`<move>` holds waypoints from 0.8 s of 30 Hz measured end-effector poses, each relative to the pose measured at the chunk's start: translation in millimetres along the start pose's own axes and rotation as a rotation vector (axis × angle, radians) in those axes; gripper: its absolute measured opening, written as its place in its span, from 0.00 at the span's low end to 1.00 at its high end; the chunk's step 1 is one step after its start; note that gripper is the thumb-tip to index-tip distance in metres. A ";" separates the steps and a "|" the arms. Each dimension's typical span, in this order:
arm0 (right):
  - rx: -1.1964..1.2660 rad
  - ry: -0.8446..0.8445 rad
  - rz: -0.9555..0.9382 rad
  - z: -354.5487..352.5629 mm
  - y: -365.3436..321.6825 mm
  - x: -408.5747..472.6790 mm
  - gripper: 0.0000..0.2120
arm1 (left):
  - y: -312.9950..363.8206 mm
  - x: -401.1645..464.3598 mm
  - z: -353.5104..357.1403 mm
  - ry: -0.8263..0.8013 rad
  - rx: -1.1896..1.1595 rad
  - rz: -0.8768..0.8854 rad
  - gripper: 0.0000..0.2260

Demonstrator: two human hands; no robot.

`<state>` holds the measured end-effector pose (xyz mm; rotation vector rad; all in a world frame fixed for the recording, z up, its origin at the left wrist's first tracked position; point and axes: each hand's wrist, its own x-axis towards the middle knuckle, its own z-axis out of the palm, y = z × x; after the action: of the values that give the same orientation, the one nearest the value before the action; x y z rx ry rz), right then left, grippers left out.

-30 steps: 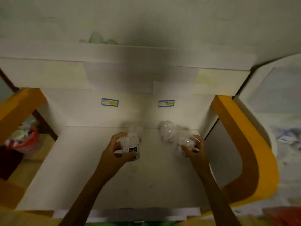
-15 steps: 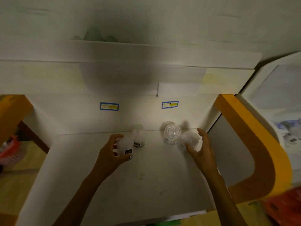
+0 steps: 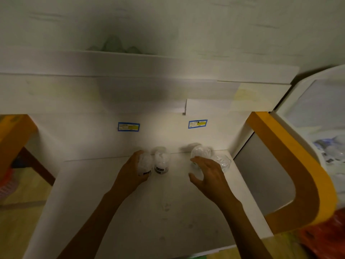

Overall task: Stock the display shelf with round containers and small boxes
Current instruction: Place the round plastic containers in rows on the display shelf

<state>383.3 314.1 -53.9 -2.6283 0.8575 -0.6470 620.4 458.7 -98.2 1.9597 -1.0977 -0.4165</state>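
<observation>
On the white display shelf (image 3: 149,212), my left hand (image 3: 130,172) is wrapped around a clear round container with a dark label (image 3: 145,165), held against the back wall. A matching container (image 3: 162,162) stands just to its right, touching or nearly so. My right hand (image 3: 207,171) hovers with fingers spread, holding nothing, in front of a clear round container (image 3: 198,153). Another clear round container (image 3: 223,161) rests to the right of that hand near the shelf's right wall.
Two blue-framed price labels (image 3: 128,126) (image 3: 197,124) are stuck on the back panel. An upper shelf (image 3: 149,66) overhangs. Orange-edged side panels (image 3: 298,165) flank the bay. A red bag (image 3: 324,238) lies at the lower right, a red basket (image 3: 7,184) at the left.
My left hand has pushed its container back beside the other labelled one. My right hand has let go of the right-hand container and drawn back to the left, fingers spread.
</observation>
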 end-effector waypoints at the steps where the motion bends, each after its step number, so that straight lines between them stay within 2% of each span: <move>1: -0.009 -0.013 0.007 -0.2 -0.8 -1.6 0.24 | 0.0 2.7 0.2 -0.007 0.021 -0.003 0.33; 5: -0.058 -0.038 0.011 -5.2 -1.8 -11.4 0.25 | 6.0 -0.9 -5.4 0.035 0.210 -0.007 0.40; 9: -0.092 -0.041 0.034 -16.9 -3.5 -26.0 0.26 | 34.1 -18.4 -12.6 0.108 0.304 0.148 0.38; 15: -0.126 -0.040 0.081 -41.0 6.5 -57.5 0.26 | 81.8 -48.0 12.2 0.005 0.413 0.294 0.33; 18: -0.151 -0.007 0.094 -63.3 12.6 -79.9 0.25 | 108.5 -61.8 32.9 -0.063 0.423 0.329 0.33; 24: -0.152 0.107 0.126 -128.1 38.8 -141.8 0.23 | 182.6 -96.3 85.1 -0.099 0.423 0.497 0.32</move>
<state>198.3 353.0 -6.2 -2.6641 1.1354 -0.7208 413.9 445.0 -14.4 1.9316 -1.7927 -0.0078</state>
